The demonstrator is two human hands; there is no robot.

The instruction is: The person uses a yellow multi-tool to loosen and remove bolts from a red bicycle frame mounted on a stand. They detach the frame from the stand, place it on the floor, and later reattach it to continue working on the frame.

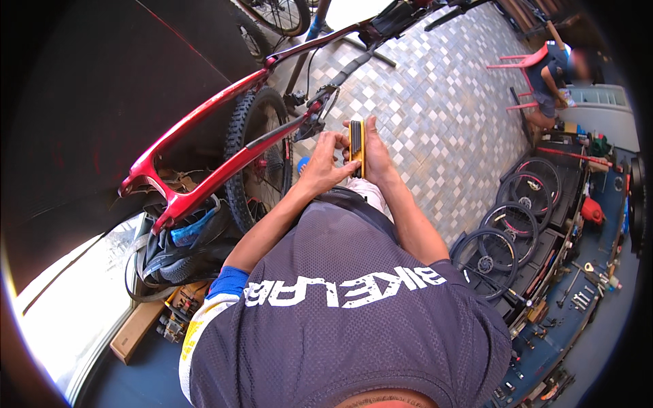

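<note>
My right hand (378, 155) is wrapped around a yellow folding hex key set (362, 155), with its dark keys lying folded in the yellow body. The set stands on end in front of my waist. From the other side my left hand (326, 165) grips it, thumb on the lower part and fingers bent near its edge. To the left of my hands is a red bicycle frame (224, 173). Its near end points toward me and neither hand touches it. A knobby-tyred wheel (239, 129) stands beside the frame.
Several bicycle wheels (500, 253) lean against dark drawers at the right. Beyond them, tools lie along a blue bench (568, 316). A seated person (549, 80) is at the far right on a red chair (511, 62). A cardboard box (136, 332) and hanging tyres (178, 264) are at the left.
</note>
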